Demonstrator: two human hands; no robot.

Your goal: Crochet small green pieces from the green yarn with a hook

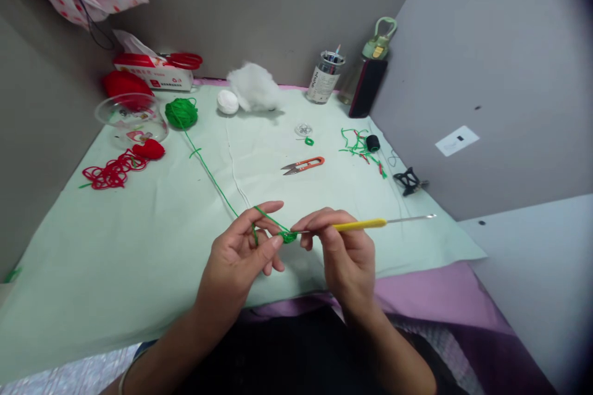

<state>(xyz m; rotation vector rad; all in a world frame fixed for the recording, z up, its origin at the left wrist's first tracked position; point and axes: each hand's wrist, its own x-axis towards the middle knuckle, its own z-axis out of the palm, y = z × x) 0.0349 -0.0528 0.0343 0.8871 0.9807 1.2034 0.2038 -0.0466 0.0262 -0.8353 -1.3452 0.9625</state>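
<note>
Between thumb and fingers, my left hand (245,247) pinches a small green crochet piece (289,237). Green yarn (213,180) runs over its raised index finger and back to a green yarn ball (181,113). My right hand (345,253) is closed around the yellow handle of a crochet hook (361,224). The hook's near tip meets the green piece, though the exact stitch is too small to make out. Its other metal end points right. Beyond the hands lie orange-handled thread snips (303,165), blades to the left.
A clear plastic bowl (132,117), red yarn (111,170) and a tissue box (155,74) stand left. White stuffing (254,86) and a white yarn ball (227,102) lie at the back. A pen can (326,77), bottle (377,46), phone (368,87) and yarn scraps (359,143) are right.
</note>
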